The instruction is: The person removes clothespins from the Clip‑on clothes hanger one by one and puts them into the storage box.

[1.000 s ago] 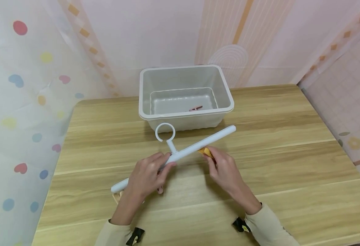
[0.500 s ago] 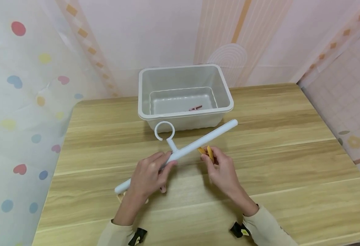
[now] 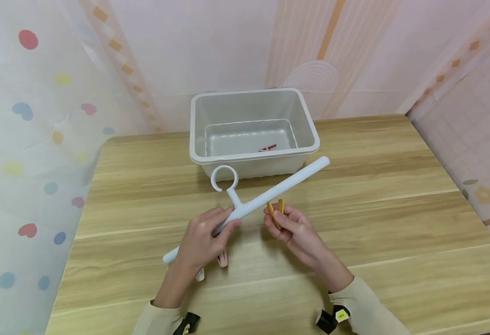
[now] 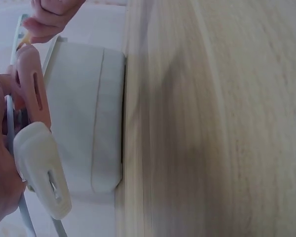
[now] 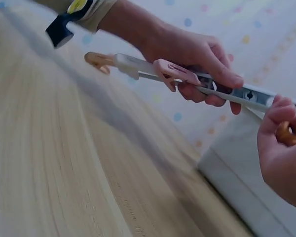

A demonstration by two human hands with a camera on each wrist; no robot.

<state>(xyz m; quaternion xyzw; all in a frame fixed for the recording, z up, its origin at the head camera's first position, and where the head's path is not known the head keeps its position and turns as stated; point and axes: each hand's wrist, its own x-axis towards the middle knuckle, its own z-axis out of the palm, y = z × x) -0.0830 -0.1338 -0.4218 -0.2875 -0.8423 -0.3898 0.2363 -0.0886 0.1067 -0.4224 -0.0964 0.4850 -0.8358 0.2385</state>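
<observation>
My left hand [image 3: 221, 223] grips a white hanger bar [image 3: 287, 184] with a ring hook [image 3: 224, 178], held slanted above the wooden table [image 3: 387, 218]. A pink clip [image 3: 222, 259] and a white clip [image 3: 199, 274] hang from the bar under that hand; the left wrist view shows the pink clip [image 4: 32, 84] and the white clip [image 4: 42, 168] close up. My right hand [image 3: 277, 219] pinches a yellow clothespin [image 3: 276, 208] just below the bar, apart from it. In the right wrist view the left hand [image 5: 197, 57] holds the bar [image 5: 133, 68], a tan clip [image 5: 98, 60] at its far end.
A grey plastic bin [image 3: 253, 158] stands at the back of the table, just behind the hanger, with one pink clip [image 3: 267, 148] on its floor. Patterned curtains hang on the left and behind. Bare tabletop lies to the right and in front.
The yellow clothespin has come off the bar in my right hand, which moved left and slightly toward me. The bar's right end has risen and its left end has lifted.
</observation>
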